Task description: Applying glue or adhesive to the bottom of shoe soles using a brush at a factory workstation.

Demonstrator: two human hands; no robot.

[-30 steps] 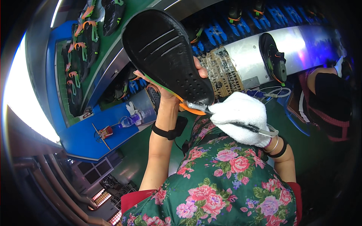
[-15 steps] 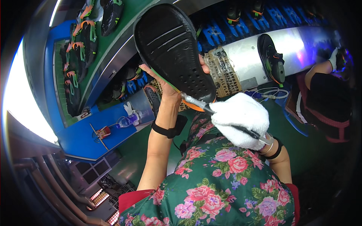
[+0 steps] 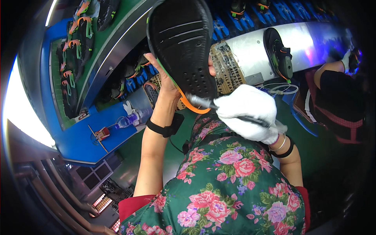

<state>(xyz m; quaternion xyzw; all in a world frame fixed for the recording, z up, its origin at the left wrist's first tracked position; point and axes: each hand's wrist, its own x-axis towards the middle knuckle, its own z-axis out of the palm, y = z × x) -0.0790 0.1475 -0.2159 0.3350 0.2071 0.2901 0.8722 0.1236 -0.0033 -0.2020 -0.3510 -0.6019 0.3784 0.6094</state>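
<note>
My bare left hand (image 3: 167,83) is closed around a black shoe (image 3: 182,51) held with its underside up. Grooves cross the front of that glossy black underside, small holes dot the rear, and orange edging rims the heel. My thumb lies along the left side, and fingertips show at the right. In a white knit glove, my right hand (image 3: 248,113) grips a brush (image 3: 199,101) with a dark handle. The brush's grey, blurred tip is at the orange heel edge; whether it touches cannot be told.
A metal ledge (image 3: 250,49) behind bears another black shoe (image 3: 278,55). Blue racks (image 3: 284,11) with shoes run along the back. On the left, a blue table (image 3: 78,141) carries a plastic bottle (image 3: 127,120) and a small red container (image 3: 102,134). A co-worker's gloved hand (image 3: 346,62) is at far right.
The shoe has shifted slightly up and right in view, with its heel turned left. My right hand and the brush have moved a little left and up, along the heel edge.
</note>
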